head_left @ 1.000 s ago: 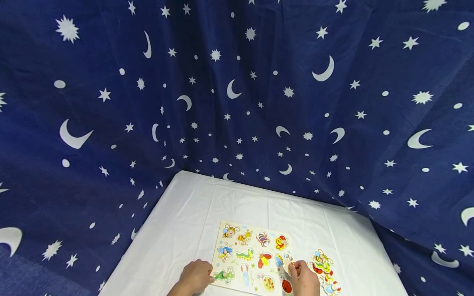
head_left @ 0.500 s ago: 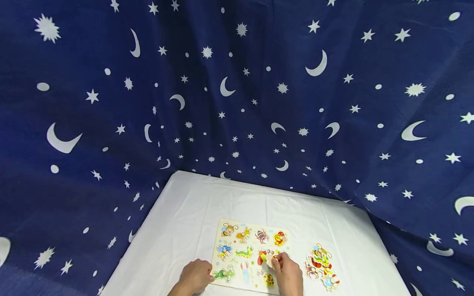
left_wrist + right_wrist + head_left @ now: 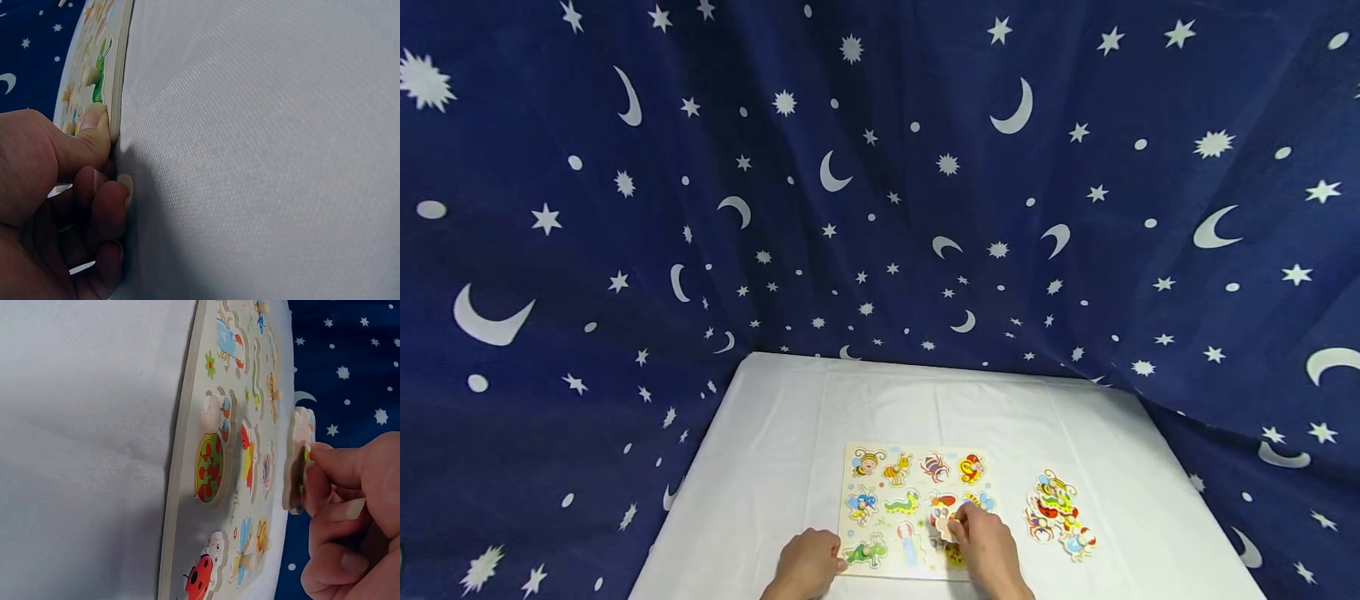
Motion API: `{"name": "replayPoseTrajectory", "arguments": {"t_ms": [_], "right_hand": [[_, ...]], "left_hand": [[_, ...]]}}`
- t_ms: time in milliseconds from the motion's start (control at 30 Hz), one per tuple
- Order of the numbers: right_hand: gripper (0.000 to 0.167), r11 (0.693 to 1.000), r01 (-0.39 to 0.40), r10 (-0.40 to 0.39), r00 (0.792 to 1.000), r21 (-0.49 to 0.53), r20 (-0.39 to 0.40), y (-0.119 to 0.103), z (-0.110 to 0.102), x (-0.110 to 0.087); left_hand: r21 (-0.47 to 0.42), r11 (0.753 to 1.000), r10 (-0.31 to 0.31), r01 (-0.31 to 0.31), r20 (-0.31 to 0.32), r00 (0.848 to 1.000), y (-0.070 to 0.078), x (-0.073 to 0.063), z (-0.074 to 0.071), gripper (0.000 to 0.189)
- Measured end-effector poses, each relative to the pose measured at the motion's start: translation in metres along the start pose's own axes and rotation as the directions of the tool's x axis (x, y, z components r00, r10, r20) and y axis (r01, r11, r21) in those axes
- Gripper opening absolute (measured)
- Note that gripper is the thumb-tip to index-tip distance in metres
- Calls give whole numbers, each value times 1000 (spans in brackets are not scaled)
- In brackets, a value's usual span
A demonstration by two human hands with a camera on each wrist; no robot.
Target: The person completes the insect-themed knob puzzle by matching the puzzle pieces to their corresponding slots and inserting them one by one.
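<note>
A wooden peg puzzle board (image 3: pixel 917 457) with insect pictures lies on the white cloth. My left hand (image 3: pixel 808 564) grips its near left corner, thumb on top beside the green grasshopper (image 3: pixel 100 74) and other fingers curled at the edge. My right hand (image 3: pixel 989 546) pinches a puzzle piece (image 3: pixel 943 525), a snail with a pinkish head and blue eyes. The right wrist view shows this piece (image 3: pixel 295 459) held tilted above the board, its face mostly turned away. Below lies a snail-shaped recess (image 3: pixel 209 465), beside the ladybug recess (image 3: pixel 200 575).
Right of the board is a loose heap of insect pieces (image 3: pixel 1057 500), with a spider piece (image 3: pixel 1039 527) and a light-blue beetle piece (image 3: pixel 1078 543) at its near side. A dark blue curtain (image 3: pixel 895 208) with moons and stars hangs behind the white table (image 3: pixel 775 433).
The right hand has carried the snail piece leftward from the board's right side to over its lower middle. The left hand stays at the corner. The head view has shifted slightly.
</note>
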State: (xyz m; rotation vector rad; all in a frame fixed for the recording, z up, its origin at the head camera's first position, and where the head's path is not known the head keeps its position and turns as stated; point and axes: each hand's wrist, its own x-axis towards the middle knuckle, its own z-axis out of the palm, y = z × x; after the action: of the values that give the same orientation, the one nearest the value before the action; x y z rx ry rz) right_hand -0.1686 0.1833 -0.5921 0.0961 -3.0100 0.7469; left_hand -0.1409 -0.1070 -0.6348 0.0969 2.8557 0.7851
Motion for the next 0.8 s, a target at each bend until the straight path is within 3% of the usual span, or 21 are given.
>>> {"name": "replayPoseTrajectory", "arguments": {"t_ms": [333,567,800], "right_hand": [[19,998,-10,14,997,-58,77,1,-1,-3],[22,998,-8,14,995,-55,101,3,0,-5],[24,999,-7,11,992,-33,124,4,6,-8]], "left_hand": [[55,998,10,-8,-35,999,3,-1,1,41],[48,999,-1,1,10,1000,7,-1,1,36],[53,998,-16,16,8,1000,6,-1,-1,37]]}}
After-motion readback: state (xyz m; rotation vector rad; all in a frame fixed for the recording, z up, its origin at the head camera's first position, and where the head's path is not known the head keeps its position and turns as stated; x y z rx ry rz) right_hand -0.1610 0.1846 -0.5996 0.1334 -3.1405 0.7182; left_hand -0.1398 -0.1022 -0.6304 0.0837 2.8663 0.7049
